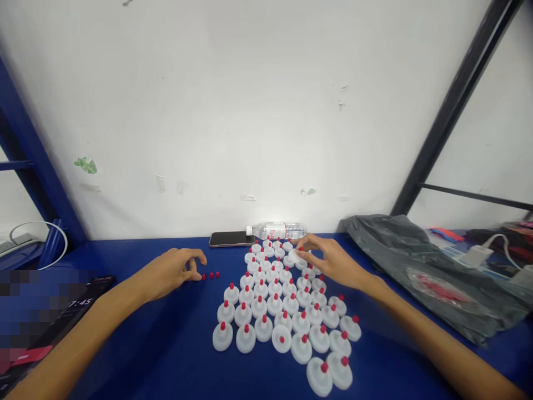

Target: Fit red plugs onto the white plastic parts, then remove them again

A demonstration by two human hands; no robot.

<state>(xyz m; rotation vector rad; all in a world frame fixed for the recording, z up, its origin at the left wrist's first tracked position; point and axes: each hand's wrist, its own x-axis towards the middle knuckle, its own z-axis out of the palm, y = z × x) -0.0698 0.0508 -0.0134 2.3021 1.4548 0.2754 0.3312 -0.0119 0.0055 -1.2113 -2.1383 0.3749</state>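
Observation:
On the left, my left hand hovers low over the blue table with thumb and forefinger apart. Three small red caps lie in a short row beside its fingertips, the closest by the thumb. At the back of a large group of white round lids, my right hand has its fingers around a white round lid with a red tip, which they partly hide. Each visible lid in the group carries a red cap on its central nozzle, and most stand nozzle up, close together.
A phone and a clear bottle lie against the wall behind the lids. At right is a grey plastic bag with a small packet of red pieces. Another phone lies by my left forearm.

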